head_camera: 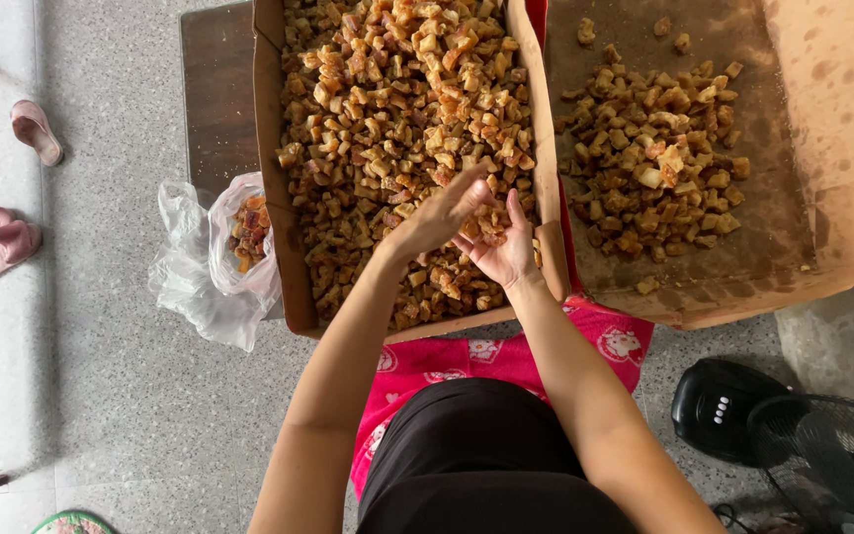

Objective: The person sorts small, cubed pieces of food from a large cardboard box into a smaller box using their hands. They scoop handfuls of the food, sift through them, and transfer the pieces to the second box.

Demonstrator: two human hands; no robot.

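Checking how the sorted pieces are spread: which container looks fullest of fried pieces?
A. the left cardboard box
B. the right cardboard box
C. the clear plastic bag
A: the left cardboard box is covered edge to edge, while the right cardboard box shows bare bottom and the plastic bag holds few.

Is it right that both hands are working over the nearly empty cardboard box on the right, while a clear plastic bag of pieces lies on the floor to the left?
Not quite. The head view shows the left hand and right hand over the full cardboard box of golden-brown fried pieces, not the sparsely filled cardboard box beside it. The clear plastic bag does lie to the left.
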